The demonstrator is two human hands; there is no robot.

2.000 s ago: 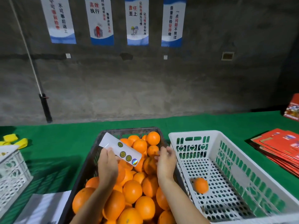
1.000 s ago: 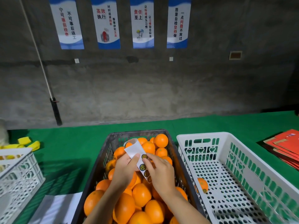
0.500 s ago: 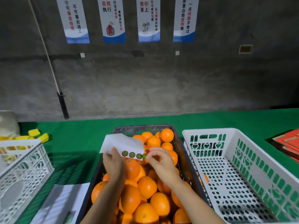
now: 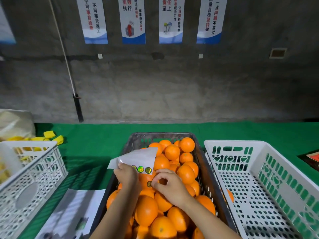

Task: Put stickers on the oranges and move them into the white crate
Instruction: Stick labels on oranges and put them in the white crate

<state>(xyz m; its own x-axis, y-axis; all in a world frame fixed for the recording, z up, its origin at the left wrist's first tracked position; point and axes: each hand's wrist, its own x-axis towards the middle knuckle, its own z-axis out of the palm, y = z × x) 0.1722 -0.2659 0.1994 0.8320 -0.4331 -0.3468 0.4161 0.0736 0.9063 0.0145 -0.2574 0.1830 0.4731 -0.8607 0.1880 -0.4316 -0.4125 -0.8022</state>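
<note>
A dark crate in the middle is heaped with oranges. Over its left side my left hand grips a white sticker sheet that carries three round stickers along its lower edge. My right hand pinches a round sticker against an orange lying in the heap just below the sheet. The white crate stands to the right, with one orange on its floor by the left wall.
Another white crate with yellow items sits at the left, and loose yellow pieces lie behind it. White sheets rest on the green cloth in front left. Red packets show at the right edge.
My right hand peeled a sticker off the sheet and came down with it onto an orange in the dark crate. The left hand kept hold of the sheet, now tipped flatter.
</note>
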